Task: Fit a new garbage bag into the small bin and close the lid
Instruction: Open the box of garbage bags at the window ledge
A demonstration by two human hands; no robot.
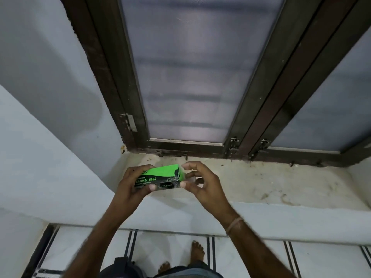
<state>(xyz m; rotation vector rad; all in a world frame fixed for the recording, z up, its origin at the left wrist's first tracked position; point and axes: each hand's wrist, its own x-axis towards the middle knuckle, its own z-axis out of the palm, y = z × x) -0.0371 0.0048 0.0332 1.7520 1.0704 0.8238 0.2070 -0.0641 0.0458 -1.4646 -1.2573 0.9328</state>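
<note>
Left hand [130,185] wraps the glossy green-and-black packet of garbage bags [160,174], steadying it over the stained white window sill [261,183], at its left end. Right hand [202,183], fingers loosely curled, pinches the packet's end, likely to draw a bag out.

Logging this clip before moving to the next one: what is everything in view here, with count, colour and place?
garbage bag box: one, green and black, held above the window sill
window sill: one, stained off-white, below the window frame
window frame: one, dark brown, ahead
frosted panes: two, grey-white, in the frame
latches: two, metal, at the frame's bottom
wall: pale blue-grey, left
floor tiles: white with black stripes, bottom
wrist thread: one, beige, right wrist
feet: two, bare, on the tiles
left hand: grips the box's left end
right hand: pinches its right end
</note>
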